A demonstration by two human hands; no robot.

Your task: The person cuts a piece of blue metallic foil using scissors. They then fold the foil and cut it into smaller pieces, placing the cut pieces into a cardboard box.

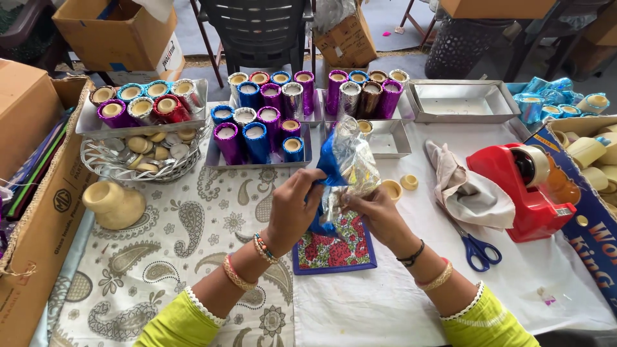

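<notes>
My left hand (pixel 294 204) and my right hand (pixel 376 212) meet above a small floral mat (pixel 334 250) with a blue border. Together they grip a crinkled sheet of shiny foil (pixel 346 168), blue on one side and silver on the other, bunched around something that the foil hides. Just right of my right hand two small cream caps (pixel 400 186) lie on the white cloth. Trays (pixel 260 157) behind the foil hold several foil-wrapped cylinders in purple, blue, silver and red.
A red tape dispenser (pixel 530 193), a beige rag (pixel 469 193) and blue-handled scissors (pixel 475 247) lie to the right. An empty metal tray (pixel 459 99) sits at the back right. A wire basket of round discs (pixel 151 151) and a cream pot (pixel 116 204) stand left, cardboard boxes at both sides.
</notes>
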